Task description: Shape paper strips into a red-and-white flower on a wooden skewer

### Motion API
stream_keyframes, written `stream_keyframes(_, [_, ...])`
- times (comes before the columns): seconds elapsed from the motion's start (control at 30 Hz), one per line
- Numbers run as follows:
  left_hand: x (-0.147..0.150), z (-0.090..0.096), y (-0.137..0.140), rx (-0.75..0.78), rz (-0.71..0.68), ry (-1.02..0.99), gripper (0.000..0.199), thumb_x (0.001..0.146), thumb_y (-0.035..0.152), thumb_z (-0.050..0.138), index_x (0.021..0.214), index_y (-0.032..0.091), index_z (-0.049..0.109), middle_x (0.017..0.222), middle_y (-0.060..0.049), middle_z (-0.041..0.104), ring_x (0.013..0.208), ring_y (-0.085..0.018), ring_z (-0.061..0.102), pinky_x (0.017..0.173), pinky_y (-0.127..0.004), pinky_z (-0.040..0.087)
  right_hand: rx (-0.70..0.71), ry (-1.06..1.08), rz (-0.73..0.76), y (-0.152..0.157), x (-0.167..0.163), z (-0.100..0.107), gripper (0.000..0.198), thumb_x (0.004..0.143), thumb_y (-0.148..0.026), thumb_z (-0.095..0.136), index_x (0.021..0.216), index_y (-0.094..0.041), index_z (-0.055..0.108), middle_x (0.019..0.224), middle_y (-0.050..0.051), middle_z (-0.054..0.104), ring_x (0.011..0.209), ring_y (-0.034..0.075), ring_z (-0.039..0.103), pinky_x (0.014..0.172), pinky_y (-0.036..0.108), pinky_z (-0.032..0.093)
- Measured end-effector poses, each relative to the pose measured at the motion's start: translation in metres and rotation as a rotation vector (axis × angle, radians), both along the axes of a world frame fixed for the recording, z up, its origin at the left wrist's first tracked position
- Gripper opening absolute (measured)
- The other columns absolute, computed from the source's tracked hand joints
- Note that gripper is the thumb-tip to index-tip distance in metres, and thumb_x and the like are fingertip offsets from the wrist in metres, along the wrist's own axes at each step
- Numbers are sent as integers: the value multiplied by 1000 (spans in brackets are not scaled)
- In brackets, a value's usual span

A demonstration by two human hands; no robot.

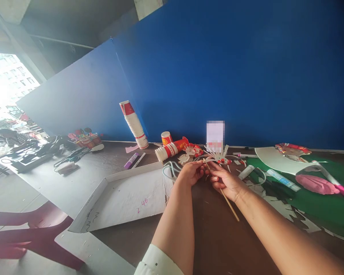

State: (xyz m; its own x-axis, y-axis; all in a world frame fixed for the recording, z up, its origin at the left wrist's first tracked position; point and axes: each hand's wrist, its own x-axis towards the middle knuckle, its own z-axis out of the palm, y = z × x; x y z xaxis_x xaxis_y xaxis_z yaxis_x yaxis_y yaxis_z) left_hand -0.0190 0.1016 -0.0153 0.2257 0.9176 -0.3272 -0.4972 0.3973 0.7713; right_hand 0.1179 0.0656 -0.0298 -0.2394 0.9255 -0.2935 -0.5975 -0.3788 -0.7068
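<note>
A thin wooden stick (pixel 229 206) slants from between my hands down toward the table's front. My right hand (pixel 227 183) has its fingers closed round the upper part of the stick. My left hand (pixel 192 172) is pinched at the stick's top end; whether it also grips a paper strip is hidden. Just beyond the fingers, a paper cup cut into white strips (pixel 218 154) fans out, with red at its base. To its left lies another cut red-and-white cup piece (pixel 190 151). Whether the fanned piece is joined to the stick cannot be made out.
A shallow white cardboard tray (pixel 132 194) is left of my arms. Behind it stand stacked paper cups (pixel 134 124) and a fallen cup stack (pixel 172 149). Glue sticks (pixel 283 179), paper scraps (pixel 281 208) and a green mat (pixel 332 206) are at right; a blue partition (pixel 232 76) rises behind.
</note>
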Motion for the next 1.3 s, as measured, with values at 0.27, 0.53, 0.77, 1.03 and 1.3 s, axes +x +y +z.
stream_keyframes(0.27, [-2, -2, 1, 17, -59, -42, 15, 76, -3, 53, 79, 7, 63, 67, -4, 60, 49, -2, 50, 46, -10, 41, -21, 37, -2, -4, 0, 9, 41, 76, -3, 54, 110, -25, 60, 73, 0, 59, 41, 1, 42, 28, 6, 22])
stream_keyframes(0.53, [-4, -3, 3, 37, -105, -77, 18, 77, -5, 48, 76, 7, 61, 68, -4, 58, 49, -1, 49, 44, -9, 39, -36, 75, -1, -1, 1, 5, 43, 75, -3, 55, 110, -26, 59, 76, 0, 61, 41, 1, 43, 29, 6, 21])
stream_keyframes(0.77, [-1, -2, 2, 39, -66, -70, 12, 80, 0, 53, 80, 6, 63, 66, -3, 59, 46, -1, 50, 45, -10, 41, 18, 18, 5, -3, -1, 5, 41, 77, -5, 56, 111, -27, 60, 75, 0, 61, 42, 1, 44, 29, 5, 22])
stream_keyframes(1.03, [3, -4, 3, 41, -6, 16, 8, 80, 9, 61, 72, 8, 62, 55, 1, 53, 45, -3, 49, 47, -13, 43, 23, -86, -34, -9, -6, 14, 54, 80, -5, 52, 129, -27, 51, 76, 1, 61, 42, 2, 42, 29, 7, 21])
stream_keyframes(1.3, [7, 1, -2, 94, 7, 104, 7, 79, 10, 62, 73, 8, 64, 59, -2, 57, 51, -7, 54, 54, -19, 48, 52, -184, -61, -11, -9, 15, 59, 80, -6, 50, 135, -27, 48, 73, -1, 53, 43, 2, 42, 31, 9, 18])
